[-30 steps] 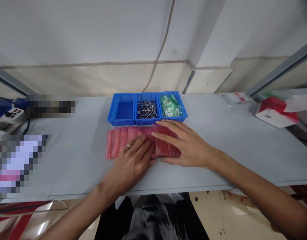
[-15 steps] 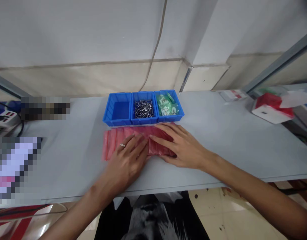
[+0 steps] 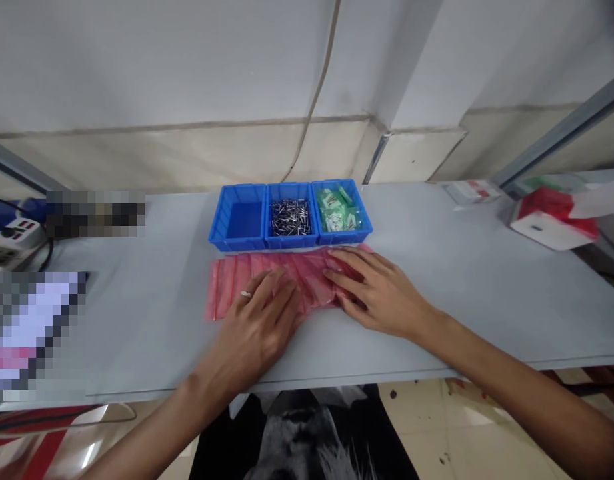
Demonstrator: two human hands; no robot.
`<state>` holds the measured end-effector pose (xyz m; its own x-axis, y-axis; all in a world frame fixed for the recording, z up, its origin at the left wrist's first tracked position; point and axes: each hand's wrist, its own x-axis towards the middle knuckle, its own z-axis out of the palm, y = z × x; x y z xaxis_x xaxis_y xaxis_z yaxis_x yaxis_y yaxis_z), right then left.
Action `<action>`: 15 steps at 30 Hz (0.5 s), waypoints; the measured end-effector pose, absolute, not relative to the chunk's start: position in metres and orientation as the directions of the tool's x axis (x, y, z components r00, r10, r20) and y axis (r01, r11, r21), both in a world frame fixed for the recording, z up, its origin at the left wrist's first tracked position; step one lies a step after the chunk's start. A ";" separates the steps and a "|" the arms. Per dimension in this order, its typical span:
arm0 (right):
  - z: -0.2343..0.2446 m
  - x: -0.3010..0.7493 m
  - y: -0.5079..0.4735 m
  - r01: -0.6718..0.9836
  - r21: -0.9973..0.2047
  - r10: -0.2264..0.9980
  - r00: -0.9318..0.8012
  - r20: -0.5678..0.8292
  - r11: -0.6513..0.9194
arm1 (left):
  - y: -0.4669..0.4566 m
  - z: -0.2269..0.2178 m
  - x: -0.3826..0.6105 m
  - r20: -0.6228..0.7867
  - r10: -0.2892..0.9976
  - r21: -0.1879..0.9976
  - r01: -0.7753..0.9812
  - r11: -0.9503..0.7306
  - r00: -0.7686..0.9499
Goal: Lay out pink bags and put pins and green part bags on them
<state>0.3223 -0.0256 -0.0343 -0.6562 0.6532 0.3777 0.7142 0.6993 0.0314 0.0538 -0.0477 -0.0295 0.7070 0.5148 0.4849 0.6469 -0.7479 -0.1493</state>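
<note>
A row of overlapping pink plastic bags (image 3: 225,287) lies flat on the grey table, in front of three joined blue bins. My left hand (image 3: 261,313), with a ring on one finger, rests on the middle of the bags, fingers stretched over them. On their right end lies my right hand (image 3: 371,287), its fingers spread and touching the plastic. Both hands cover part of the bags. The left blue bin (image 3: 241,220) holds nothing. Many small metal screws (image 3: 291,217) fill the middle bin. Green-tinted packets with white parts (image 3: 337,208) lie in the right bin.
A white power strip (image 3: 14,241) and a blurred-out device stand at the left. At the right are a white box with red plastic (image 3: 554,220) and a small flat carton (image 3: 474,192). The wall rises behind the table (image 3: 437,267).
My right hand has slid a little to the right, spreading the bags at that end. My left hand has stayed nearly in place on the bags. The view has shifted slightly.
</note>
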 end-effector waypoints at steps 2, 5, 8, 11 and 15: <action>-0.035 0.322 -0.027 0.735 0.074 0.661 -0.644 0.384 0.674 | -0.048 -0.030 0.058 0.503 0.515 -0.121 0.646 -0.753 0.694; -0.036 0.319 -0.029 0.758 0.131 0.664 -0.630 0.403 0.639 | -0.046 -0.032 0.063 0.494 0.502 -0.120 0.628 -0.769 0.710; -0.037 0.317 -0.033 0.759 0.162 0.661 -0.635 0.400 0.631 | -0.043 -0.034 0.065 0.483 0.492 -0.148 0.621 -0.769 0.724; -0.038 0.314 -0.036 0.765 0.173 0.668 -0.630 0.395 0.620 | -0.043 -0.036 0.066 0.499 0.495 -0.143 0.631 -0.762 0.711; -0.036 0.316 -0.037 0.763 0.125 0.681 -0.628 0.377 0.634 | -0.046 -0.035 0.068 0.530 0.497 -0.135 0.647 -0.750 0.687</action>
<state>0.3160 -0.0371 -0.0363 -0.6275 0.6813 0.3769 0.7633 0.6338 0.1252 0.0678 -0.0456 -0.0347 0.6874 0.4970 0.5296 0.6469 -0.7505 -0.1354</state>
